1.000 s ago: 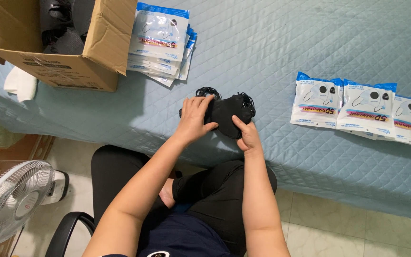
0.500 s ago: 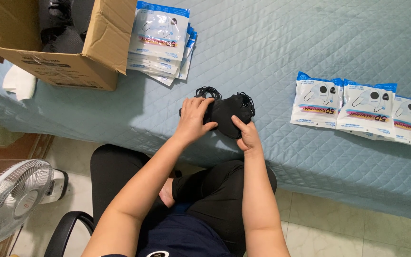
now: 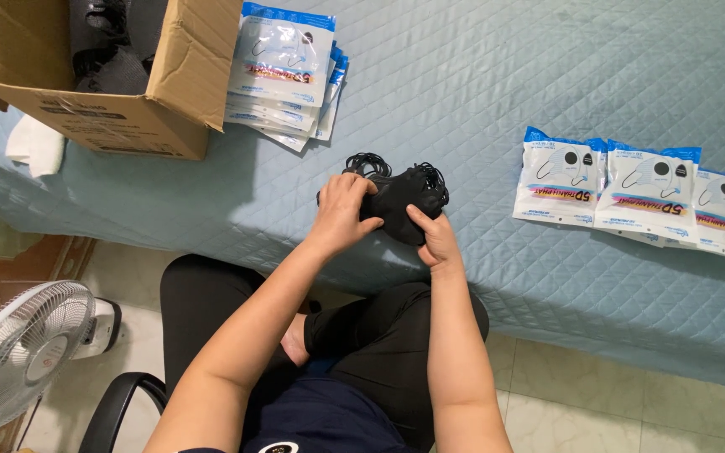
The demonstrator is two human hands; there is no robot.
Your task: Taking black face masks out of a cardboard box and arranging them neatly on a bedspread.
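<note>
A small stack of black face masks [image 3: 403, 198] with black ear loops lies on the blue quilted bed cover [image 3: 480, 75] near its front edge. My left hand [image 3: 342, 211] grips the stack's left side, fingers curled over the top. My right hand [image 3: 435, 237] holds its lower right edge, thumb on the masks. Both hands are closed on the same stack.
An open cardboard box [image 3: 111, 84] with black masks inside sits at the far left. A pile of empty clear-and-blue mask pouches [image 3: 285, 71] lies beside it. Three filled pouches [image 3: 639, 191] lie in a row at right. A white fan [image 3: 18, 352] stands on the floor.
</note>
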